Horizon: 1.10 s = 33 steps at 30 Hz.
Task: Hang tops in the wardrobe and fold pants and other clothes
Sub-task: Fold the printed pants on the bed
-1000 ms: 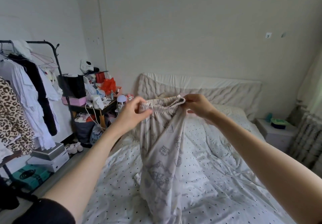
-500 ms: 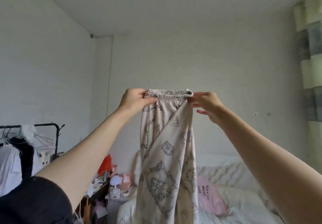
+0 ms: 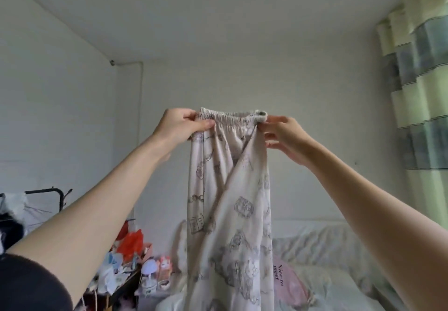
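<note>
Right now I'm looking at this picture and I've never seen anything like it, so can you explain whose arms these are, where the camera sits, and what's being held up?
No machine here: these are a person's two bare arms, seen from a wide-angle camera worn on their head, so you look out along the arms as they would.

The left hand and the right hand each pinch one end of the elastic waistband of a pair of pale printed pants, stretching it flat and holding it high. The legs hang straight down, one crossing over the other.

Behind the pants is a bed with a quilted headboard and a pink pillow. At lower left stands a black clothes rack with garments on it, next to a cluttered side table. A green and grey curtain hangs at right.
</note>
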Available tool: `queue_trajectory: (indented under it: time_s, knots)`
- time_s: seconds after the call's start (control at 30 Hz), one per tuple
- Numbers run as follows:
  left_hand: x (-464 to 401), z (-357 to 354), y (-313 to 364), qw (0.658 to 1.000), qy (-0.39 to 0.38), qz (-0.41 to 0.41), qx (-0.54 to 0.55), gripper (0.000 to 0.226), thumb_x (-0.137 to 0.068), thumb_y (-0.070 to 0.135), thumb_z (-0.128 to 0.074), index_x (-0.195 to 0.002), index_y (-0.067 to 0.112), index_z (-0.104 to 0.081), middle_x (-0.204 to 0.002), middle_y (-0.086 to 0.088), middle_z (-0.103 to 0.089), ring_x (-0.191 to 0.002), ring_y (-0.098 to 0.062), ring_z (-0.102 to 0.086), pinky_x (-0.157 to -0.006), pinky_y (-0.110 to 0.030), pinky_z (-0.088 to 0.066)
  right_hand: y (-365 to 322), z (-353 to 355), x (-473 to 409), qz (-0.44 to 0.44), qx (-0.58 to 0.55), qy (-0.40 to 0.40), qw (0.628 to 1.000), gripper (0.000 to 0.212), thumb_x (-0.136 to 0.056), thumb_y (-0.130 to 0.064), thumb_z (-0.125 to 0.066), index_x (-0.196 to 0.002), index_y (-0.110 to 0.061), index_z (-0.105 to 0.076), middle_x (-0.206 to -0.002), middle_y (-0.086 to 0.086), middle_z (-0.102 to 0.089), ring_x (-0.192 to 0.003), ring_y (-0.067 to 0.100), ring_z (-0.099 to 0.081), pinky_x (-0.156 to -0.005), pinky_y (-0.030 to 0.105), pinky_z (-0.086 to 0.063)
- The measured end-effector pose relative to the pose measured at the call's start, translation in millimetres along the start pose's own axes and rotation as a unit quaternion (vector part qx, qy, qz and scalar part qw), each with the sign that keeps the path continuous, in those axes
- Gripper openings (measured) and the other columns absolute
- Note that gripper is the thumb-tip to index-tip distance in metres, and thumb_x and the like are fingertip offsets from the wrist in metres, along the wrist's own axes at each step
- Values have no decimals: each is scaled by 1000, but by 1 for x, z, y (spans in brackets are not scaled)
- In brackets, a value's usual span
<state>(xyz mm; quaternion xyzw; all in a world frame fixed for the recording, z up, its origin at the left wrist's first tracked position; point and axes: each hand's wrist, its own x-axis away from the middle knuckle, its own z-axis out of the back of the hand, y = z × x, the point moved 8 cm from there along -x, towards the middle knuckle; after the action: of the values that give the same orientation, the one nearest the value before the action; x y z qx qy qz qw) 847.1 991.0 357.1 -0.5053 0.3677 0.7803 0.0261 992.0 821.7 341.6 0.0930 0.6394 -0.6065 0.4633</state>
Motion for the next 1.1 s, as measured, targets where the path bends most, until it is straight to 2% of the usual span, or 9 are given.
queue_trajectory:
  time_s: [0.1, 0.2, 0.33, 0.43, 0.63, 0.77, 0.9, 1.03, 1.1]
  knots:
    - [30, -10, -33, 997, -38, 66, 34, 29, -80, 12, -72, -101, -7, -65, -87, -10, -62, -67, -10, -56, -60, -15, -47, 34, -13, 22, -55, 2, -54, 997, 14, -90, -5, -53, -92, -13, -65, -80, 1, -59, -69, 12, -54, -69, 24, -44]
    - [69, -17, -71, 989, -54, 125, 52, 17, -80, 12, -71, -96, 8, -68, -95, -8, -68, -82, -15, -61, -74, -22, -49, 72, -28, 50, -109, 0, -91, 990, 13, -90, -4, -53, -90, -13, -63, -79, 1, -58, -71, 13, -54, -72, 26, -45]
    - [119, -21, -110, 982, -61, 168, 67, 21, -82, 18, -71, -101, 22, -62, -89, 12, -66, -83, 4, -62, -80, -15, -46, 119, -59, 98, -173, -71, -143, 972, 19, -92, -2, -47, -80, -12, -58, -79, 2, -59, -74, 15, -56, -76, 29, -44]
    - [165, -24, -142, 973, -63, 215, 50, 23, -83, 24, -70, -104, 17, -63, -99, 3, -68, -93, -9, -62, -86, -28, -44, 157, -82, 146, -229, -109, -176, 951, 13, -93, -7, -43, -90, -4, -55, -84, 5, -61, -79, 18, -55, -81, 31, -43]
    - [295, -31, -211, 952, -98, 290, 16, 17, -86, 23, -66, -101, 14, -66, -90, 9, -67, -84, -3, -62, -70, -12, -45, 235, -131, 276, -331, -131, -197, 914, 26, -92, -3, -47, -116, -2, -54, -92, 4, -62, -84, 18, -56, -89, 37, -48]
    - [370, -30, -257, 909, -101, 402, 46, 14, -86, 26, -67, -96, 16, -70, -97, 1, -71, -102, -19, -63, -89, -33, -45, 275, -147, 341, -400, -126, -190, 888, 18, -92, -1, -48, -81, -8, -60, -75, 0, -60, -73, 14, -56, -83, 34, -47]
    - [421, -31, -279, 854, -110, 499, 99, 22, -85, 26, -67, -103, 15, -69, -106, -3, -71, -110, -22, -61, -102, -45, -40, 298, -149, 365, -426, -118, -158, 883, 19, -91, -3, -51, -77, -11, -62, -78, 3, -60, -74, 15, -55, -83, 33, -45]
    - [439, -30, -281, 871, -184, 456, -4, 7, -86, 29, -63, -89, 24, -68, -84, 11, -70, -86, -4, -63, -73, -16, -45, 311, -150, 380, -402, -40, -125, 906, 22, -88, 0, -56, -71, -12, -64, -70, 2, -59, -67, 12, -54, -71, 25, -48]
    - [438, -31, -285, 870, -227, 430, -78, 8, -86, 24, -61, -94, 25, -60, -94, 3, -63, -84, -9, -56, -69, -22, -40, 313, -153, 380, -386, -17, -117, 915, 21, -86, 1, -56, -75, -12, -67, -74, 5, -63, -69, 13, -56, -70, 26, -50]
